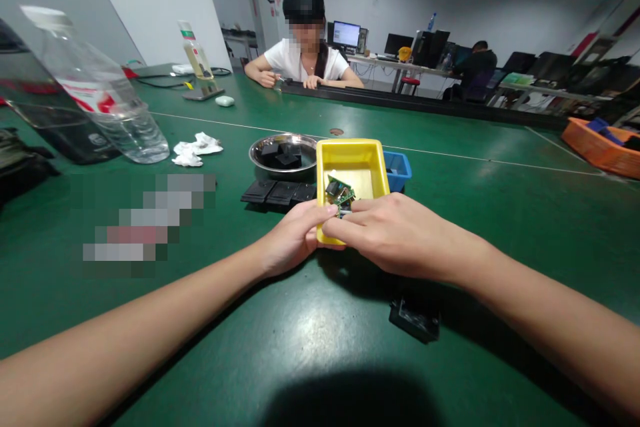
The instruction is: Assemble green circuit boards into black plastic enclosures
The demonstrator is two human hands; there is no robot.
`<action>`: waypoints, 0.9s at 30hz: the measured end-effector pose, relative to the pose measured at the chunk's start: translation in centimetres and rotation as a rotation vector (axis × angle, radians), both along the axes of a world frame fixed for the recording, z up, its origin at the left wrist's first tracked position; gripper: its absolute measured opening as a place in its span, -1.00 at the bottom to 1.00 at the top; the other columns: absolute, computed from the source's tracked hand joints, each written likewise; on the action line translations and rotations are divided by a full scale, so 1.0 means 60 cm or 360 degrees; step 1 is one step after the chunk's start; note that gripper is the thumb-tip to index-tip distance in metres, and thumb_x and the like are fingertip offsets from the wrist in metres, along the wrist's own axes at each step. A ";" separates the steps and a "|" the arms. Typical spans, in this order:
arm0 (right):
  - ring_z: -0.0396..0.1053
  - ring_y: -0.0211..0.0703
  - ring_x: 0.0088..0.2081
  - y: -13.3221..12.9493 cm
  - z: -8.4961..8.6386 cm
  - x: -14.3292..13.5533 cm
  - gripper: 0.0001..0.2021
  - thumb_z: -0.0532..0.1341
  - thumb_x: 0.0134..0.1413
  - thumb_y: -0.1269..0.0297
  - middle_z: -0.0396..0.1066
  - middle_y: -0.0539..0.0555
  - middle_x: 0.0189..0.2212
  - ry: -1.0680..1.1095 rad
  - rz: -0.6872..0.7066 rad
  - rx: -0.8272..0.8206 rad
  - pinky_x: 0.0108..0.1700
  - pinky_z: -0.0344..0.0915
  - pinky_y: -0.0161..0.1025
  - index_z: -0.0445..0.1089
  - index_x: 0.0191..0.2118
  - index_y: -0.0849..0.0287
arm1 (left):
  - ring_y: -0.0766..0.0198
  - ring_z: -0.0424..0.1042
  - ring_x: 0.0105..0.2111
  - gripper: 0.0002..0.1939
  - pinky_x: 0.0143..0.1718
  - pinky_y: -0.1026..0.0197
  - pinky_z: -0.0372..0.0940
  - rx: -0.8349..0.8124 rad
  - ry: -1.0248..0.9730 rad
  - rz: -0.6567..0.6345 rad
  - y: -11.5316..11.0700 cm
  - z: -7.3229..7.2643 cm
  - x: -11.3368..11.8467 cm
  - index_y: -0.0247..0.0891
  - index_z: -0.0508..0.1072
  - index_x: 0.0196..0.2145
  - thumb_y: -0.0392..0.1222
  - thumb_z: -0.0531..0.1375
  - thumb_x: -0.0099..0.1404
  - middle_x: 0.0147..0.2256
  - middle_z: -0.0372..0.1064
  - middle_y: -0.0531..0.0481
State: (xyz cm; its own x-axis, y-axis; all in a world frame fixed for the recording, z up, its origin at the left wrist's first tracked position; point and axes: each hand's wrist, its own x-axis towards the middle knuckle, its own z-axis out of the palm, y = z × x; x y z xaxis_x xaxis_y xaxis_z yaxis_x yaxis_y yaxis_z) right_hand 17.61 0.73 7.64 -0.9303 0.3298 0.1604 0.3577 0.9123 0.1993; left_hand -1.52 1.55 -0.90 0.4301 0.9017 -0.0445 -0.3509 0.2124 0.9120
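A yellow bin [353,155] is tilted toward me, with small green circuit boards [341,191] at its near end. My left hand [295,233] grips the bin's near left corner, thumb over the rim and fingers beneath. Reaching into the bin from the right, my right hand [395,230] has its fingers closed at the boards; its fingertips are partly hidden, so what they pinch is unclear. An open black case [415,319] lies on the green table nearer to me. Behind my hands are a row of black covers [280,193] and a metal bowl [257,159] of black parts.
A blue bin [399,170] stands behind the yellow one. Bottles [115,107] and crumpled tissue [197,149] are at left, an orange basket [595,153] at far right. Across the table sits a person [305,60] behind a long black bar [400,101].
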 end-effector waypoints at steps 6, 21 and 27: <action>0.37 -0.14 -0.31 0.028 0.019 0.025 -0.76 0.19 0.33 0.17 0.50 0.15 -0.31 0.0383 -0.0032 -0.0123 -0.26 0.15 -0.24 0.48 -0.23 0.25 | 0.21 0.54 -0.33 -0.56 -0.31 0.23 0.45 0.0079 -0.0003 -0.0069 -0.002 0.000 0.001 -0.38 0.51 -0.15 0.01 0.42 0.17 -0.28 0.55 -0.11; 0.27 -0.14 -0.35 0.052 0.005 0.028 -0.77 0.16 0.31 0.36 0.48 0.15 -0.39 0.0225 -0.0205 0.0082 -0.25 0.06 -0.19 0.53 -0.33 0.25 | 0.10 0.58 -0.22 -0.52 -0.30 0.20 0.47 0.0130 0.0071 -0.0152 -0.002 -0.003 -0.001 -0.38 0.50 -0.03 0.03 0.36 0.24 -0.16 0.57 -0.22; 0.35 -0.12 -0.32 0.054 0.019 0.042 -0.74 0.12 0.34 0.36 0.50 0.14 -0.38 0.0362 -0.0211 0.0147 -0.23 0.13 -0.20 0.54 -0.33 0.22 | 0.13 0.59 -0.24 -0.55 -0.24 0.19 0.49 0.0064 0.0012 -0.0122 -0.004 0.003 0.001 -0.38 0.51 -0.04 -0.01 0.38 0.22 -0.18 0.58 -0.20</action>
State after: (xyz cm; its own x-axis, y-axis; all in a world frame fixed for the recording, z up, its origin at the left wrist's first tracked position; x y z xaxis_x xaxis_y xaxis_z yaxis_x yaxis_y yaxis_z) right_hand 20.14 3.98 8.78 -0.8166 0.4208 0.3952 0.5181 0.8361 0.1803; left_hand -1.43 1.32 -0.72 0.4978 0.8672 -0.0125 -0.3280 0.2016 0.9229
